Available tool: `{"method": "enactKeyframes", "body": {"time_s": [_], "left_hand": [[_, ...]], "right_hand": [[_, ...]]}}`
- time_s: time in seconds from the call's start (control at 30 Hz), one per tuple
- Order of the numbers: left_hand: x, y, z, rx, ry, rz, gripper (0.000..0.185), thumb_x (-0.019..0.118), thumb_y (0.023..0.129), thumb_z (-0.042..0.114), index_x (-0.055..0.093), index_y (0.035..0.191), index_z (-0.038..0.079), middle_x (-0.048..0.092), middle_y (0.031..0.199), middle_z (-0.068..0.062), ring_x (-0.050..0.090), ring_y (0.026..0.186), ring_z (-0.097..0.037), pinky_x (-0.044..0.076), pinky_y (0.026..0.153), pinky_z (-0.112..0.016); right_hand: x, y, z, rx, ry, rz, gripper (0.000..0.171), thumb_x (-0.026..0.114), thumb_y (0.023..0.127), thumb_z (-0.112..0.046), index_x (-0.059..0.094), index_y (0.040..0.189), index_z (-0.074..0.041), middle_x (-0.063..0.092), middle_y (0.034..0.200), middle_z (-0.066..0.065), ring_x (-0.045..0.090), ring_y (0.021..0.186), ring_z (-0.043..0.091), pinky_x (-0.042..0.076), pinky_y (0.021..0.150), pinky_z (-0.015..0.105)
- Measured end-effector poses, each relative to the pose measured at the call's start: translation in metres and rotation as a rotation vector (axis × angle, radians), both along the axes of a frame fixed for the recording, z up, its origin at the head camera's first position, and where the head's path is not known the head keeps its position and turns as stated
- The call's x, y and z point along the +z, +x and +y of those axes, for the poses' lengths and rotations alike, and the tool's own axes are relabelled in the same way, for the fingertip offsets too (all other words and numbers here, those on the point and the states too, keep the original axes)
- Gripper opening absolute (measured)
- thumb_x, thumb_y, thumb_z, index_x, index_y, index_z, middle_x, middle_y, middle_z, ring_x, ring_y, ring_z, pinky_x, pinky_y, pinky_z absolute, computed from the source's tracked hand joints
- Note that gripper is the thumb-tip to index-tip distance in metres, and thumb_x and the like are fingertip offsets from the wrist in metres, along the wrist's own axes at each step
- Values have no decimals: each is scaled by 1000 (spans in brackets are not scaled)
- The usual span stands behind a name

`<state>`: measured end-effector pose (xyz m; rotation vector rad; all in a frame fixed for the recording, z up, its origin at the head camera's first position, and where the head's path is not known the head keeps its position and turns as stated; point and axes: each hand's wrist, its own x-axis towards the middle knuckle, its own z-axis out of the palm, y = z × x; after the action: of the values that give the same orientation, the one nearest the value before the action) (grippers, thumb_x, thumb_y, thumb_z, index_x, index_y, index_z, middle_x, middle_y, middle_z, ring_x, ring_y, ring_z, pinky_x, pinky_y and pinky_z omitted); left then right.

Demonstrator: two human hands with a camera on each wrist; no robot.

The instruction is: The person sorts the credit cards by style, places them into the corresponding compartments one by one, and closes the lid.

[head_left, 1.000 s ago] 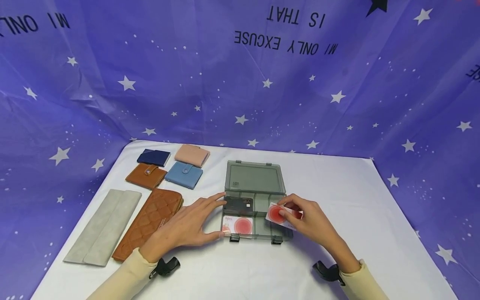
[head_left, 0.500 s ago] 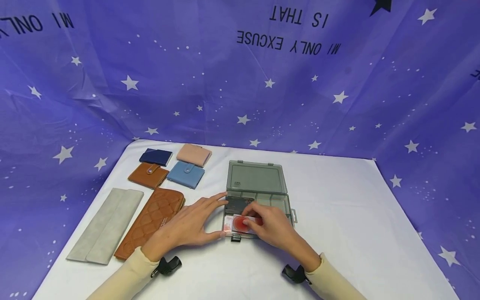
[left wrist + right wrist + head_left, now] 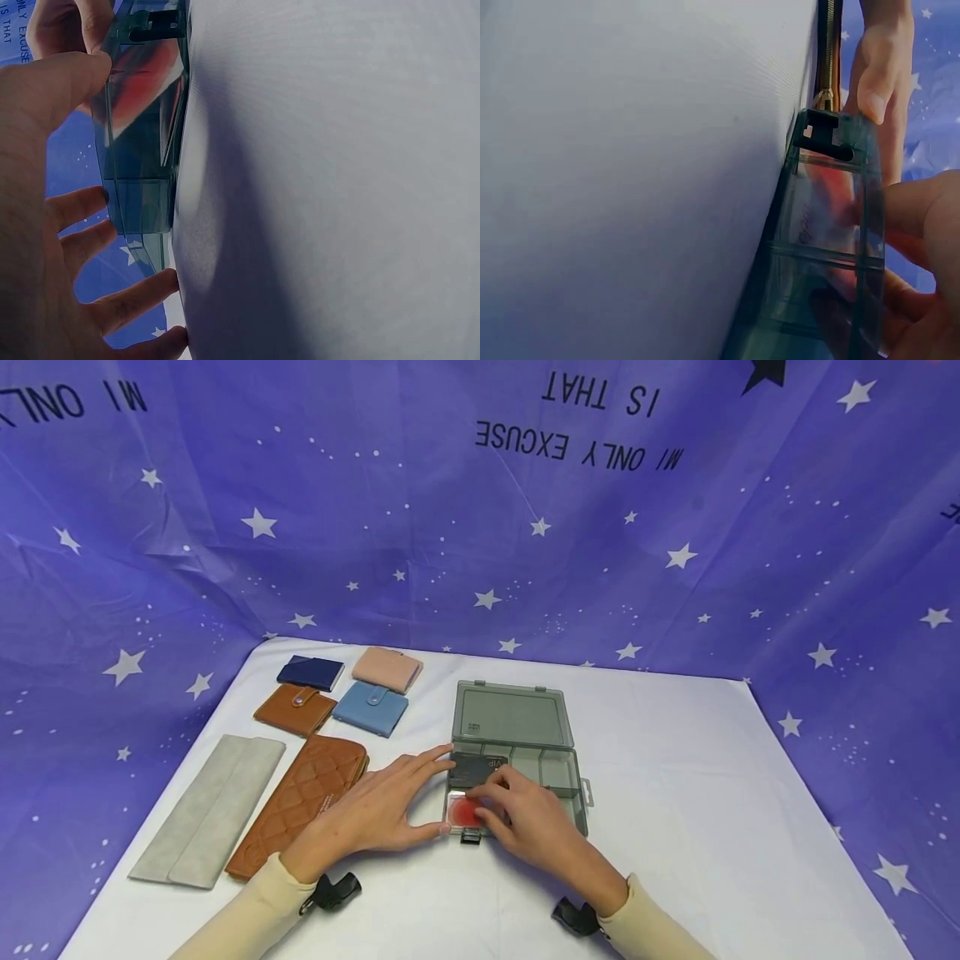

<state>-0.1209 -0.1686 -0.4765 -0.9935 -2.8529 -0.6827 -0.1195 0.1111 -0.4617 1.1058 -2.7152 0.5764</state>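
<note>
A red-and-white card (image 3: pixel 462 812) is pinched between the thumb and fingers of my right hand (image 3: pixel 532 814). It dips tilted into the front left compartment of a clear grey-green plastic box (image 3: pixel 513 714), as the left wrist view shows. Under it lies another card (image 3: pixel 172 124), mostly covered. My left hand (image 3: pixel 375 810) is spread along the box's left side, its thumb at the front corner and fingertips at the side wall. Behind the pinched card, a black VIP card (image 3: pixel 474 768) lies in the back left compartment. The lid lies folded back, away from me.
Left of the box are a brown quilted wallet (image 3: pixel 300 802), partly behind my left hand, and a long grey wallet (image 3: pixel 206 814). Farther back sit small card holders: navy (image 3: pixel 311 673), pink (image 3: pixel 387 670), tan (image 3: pixel 295 710) and blue (image 3: pixel 371 708). A purple star-printed curtain (image 3: pixel 420 527) surrounds the table.
My right hand has carried the red-and-white card left, from over the box's right part to the front left compartment, and lowered it there. My left hand has stayed at the box's side.
</note>
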Motion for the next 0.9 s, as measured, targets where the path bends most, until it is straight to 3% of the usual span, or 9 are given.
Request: {"method": "enactKeyframes", "body": {"time_s": [0.13, 0.3, 0.47, 0.9], "left_hand": [[0, 0, 0, 2, 3, -4, 87, 67, 95, 71, 48, 163, 20, 32, 176, 5, 53, 144, -20, 57, 97, -46], [-1, 0, 0, 5, 0, -8, 87, 66, 95, 73, 48, 163, 21, 31, 176, 7, 52, 144, -20, 58, 96, -47], [-1, 0, 0, 1, -2, 1, 87, 66, 95, 73, 47, 163, 21, 31, 176, 6, 53, 144, -21, 58, 95, -46], [1, 1, 0, -3, 8, 24, 87, 75, 92, 66, 49, 162, 20, 34, 175, 6, 55, 140, -19, 59, 85, -42]], "right_hand": [[2, 3, 0, 16, 97, 81, 25, 76, 103, -31, 80, 127, -24, 69, 114, -5, 66, 93, 10, 58, 79, 32], [5, 9, -1, 19, 172, 131, 26, 71, 106, -37, 80, 125, -23, 75, 122, -5, 67, 113, 18, 57, 96, 42], [9, 11, 0, 14, 206, 138, 30, 69, 106, -41, 81, 124, -20, 77, 124, -4, 69, 114, 18, 56, 95, 42], [14, 8, 6, 105, 162, 70, 27, 63, 110, -40, 80, 118, -21, 77, 119, -7, 74, 111, 17, 59, 94, 43]]}}
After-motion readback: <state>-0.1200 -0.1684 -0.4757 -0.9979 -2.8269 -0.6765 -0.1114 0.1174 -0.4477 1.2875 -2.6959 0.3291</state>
